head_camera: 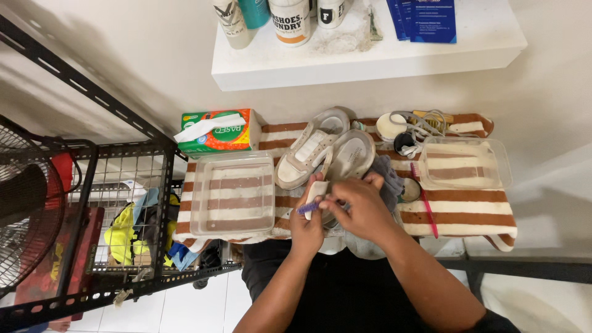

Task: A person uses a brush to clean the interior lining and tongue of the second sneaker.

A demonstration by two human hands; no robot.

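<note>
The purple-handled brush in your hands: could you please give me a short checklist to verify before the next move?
1. Purple brush gripped by left hand: ok.
2. Right hand on the brush work: ok.
3. Shoes within reach, just beyond the hands: ok.
4. Clear tub holds water: cannot tell.
5. Pink brush lying ready on striped towel: ok.
6. Bristles clean: cannot tell.

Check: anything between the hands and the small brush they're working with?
Nothing visible. The left hand grips the purple-handled brush directly, and the right hand meets it at the pale sole just above; no item lies between.
</note>
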